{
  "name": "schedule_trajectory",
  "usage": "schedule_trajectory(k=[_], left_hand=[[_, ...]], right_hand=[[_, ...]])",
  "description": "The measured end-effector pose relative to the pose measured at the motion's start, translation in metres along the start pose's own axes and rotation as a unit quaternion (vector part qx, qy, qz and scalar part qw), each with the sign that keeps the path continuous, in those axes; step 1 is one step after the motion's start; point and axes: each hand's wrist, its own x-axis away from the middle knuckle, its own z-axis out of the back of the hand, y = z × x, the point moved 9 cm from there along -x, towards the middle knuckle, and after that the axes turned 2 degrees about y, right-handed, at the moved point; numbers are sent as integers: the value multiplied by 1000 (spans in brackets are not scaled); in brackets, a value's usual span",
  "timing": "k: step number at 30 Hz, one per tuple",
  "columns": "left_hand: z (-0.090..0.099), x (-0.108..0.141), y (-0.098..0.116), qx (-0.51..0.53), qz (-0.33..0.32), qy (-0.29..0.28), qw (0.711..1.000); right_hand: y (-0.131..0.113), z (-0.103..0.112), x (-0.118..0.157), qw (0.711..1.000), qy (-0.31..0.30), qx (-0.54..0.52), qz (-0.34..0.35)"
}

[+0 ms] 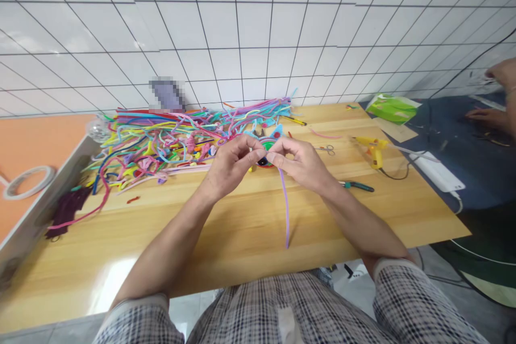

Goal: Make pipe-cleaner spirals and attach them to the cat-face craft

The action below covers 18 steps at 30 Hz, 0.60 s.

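Note:
A purple pipe cleaner (285,204) hangs down from between my hands, its lower end near the table's front. My right hand (300,164) pinches its upper part between thumb and fingers. My left hand (236,164) is closed in a pinch too, its fingertips meeting those of the right at the pipe cleaner's top end. Behind the fingertips lies a round green and red item (269,146), mostly covered by my hands. A blue piece with a red spot (277,131) sits just beyond it.
Left of my hands spreads a heap of colourful pipe cleaners (161,142). Scissors (328,149), green-handled pliers (358,186) and a yellow glue gun (373,149) lie to the right. A white power strip (437,172) is at the table's right edge. Another person's hand (487,117) shows at far right.

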Motion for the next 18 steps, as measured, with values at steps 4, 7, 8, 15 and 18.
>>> schedule_trajectory(k=[4,7,8,15,18], left_hand=[[-13,6,-14,178,62,67,980],[-30,13,-26,299,131,84,942],[-33,14,-28,314,143,84,935],[-15,3,-19,180,97,43,978],[-3,-1,-6,40,38,9,998]], right_hand=[[9,-5,1,997,21,-63,-28],[17,-11,0,992,13,-119,-50],[19,-12,0,989,7,-135,-57],[19,-5,-4,989,17,-136,-61],[13,-6,-4,992,-10,-109,-54]])
